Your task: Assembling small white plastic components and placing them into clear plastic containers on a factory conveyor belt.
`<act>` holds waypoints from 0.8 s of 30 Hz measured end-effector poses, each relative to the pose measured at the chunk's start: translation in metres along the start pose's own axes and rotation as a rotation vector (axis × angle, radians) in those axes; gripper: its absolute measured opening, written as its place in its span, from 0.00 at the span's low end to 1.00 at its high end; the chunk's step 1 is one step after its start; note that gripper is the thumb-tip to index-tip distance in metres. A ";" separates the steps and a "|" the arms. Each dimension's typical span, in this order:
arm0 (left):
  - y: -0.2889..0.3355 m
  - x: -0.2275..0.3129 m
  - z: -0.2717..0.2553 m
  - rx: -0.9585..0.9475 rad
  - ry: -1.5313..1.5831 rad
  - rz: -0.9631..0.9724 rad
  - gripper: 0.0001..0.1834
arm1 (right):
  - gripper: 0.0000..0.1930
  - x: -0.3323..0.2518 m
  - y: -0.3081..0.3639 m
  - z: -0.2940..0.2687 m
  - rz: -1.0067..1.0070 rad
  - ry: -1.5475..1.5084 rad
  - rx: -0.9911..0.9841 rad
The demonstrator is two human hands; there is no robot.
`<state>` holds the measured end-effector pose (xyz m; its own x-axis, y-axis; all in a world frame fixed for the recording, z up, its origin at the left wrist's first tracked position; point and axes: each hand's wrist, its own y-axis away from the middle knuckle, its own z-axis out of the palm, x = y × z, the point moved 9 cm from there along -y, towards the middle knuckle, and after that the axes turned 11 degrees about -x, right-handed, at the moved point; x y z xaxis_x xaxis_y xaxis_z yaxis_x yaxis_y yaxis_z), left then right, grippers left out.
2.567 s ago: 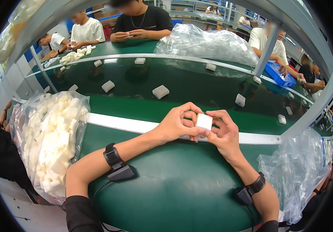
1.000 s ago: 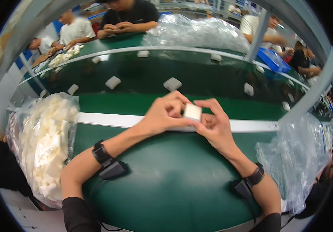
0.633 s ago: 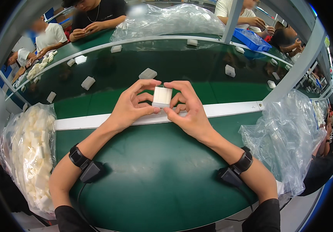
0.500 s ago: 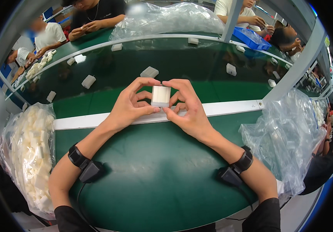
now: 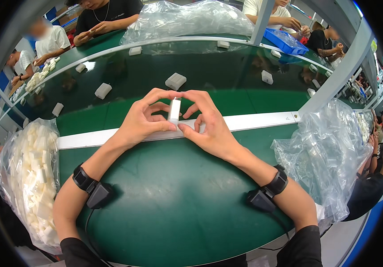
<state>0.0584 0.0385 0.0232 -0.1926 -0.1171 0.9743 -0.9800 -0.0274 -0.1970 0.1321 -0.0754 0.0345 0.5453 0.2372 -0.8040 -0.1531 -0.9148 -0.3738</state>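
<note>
A small white block-shaped case [image 5: 174, 110] with a translucent lower edge stands upright above the white rail, its narrow side showing. My left hand [image 5: 139, 119] pinches it from the left, index finger at the top and thumb at the bottom. From the other side my right hand [image 5: 212, 129] meets it with index fingertip and thumb, the fingers curved in a ring. Beyond my hands, a similar white case [image 5: 176, 81] lies on the dark belt [image 5: 142, 71]. Whatever the fingertips cover on the held case is hidden.
A clear bag full of white pieces [image 5: 38, 173] stands at the left. Crumpled clear plastic [image 5: 325, 151] lies at the right, near a grey post [image 5: 334, 80]. The white rail [image 5: 253, 122] crosses the green table [image 5: 187, 191]. People work opposite, beside a blue tray [image 5: 285, 42].
The held case has turned from its broad face to its narrow side. Both hands have shifted slightly left and closer together.
</note>
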 end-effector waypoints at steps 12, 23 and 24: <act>0.002 0.002 0.001 0.047 -0.130 0.038 0.32 | 0.27 -0.006 0.002 -0.004 -0.131 0.047 -0.012; 0.004 0.007 -0.002 0.086 -0.084 0.095 0.38 | 0.29 0.009 -0.001 -0.007 -0.033 -0.319 0.066; 0.004 0.006 -0.005 0.099 -0.090 0.089 0.39 | 0.29 0.009 -0.001 -0.008 -0.033 -0.258 0.062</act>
<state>0.0533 0.0423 0.0292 -0.2688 -0.2113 0.9397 -0.9487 -0.1103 -0.2962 0.1438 -0.0753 0.0313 0.3237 0.3490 -0.8794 -0.1930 -0.8856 -0.4225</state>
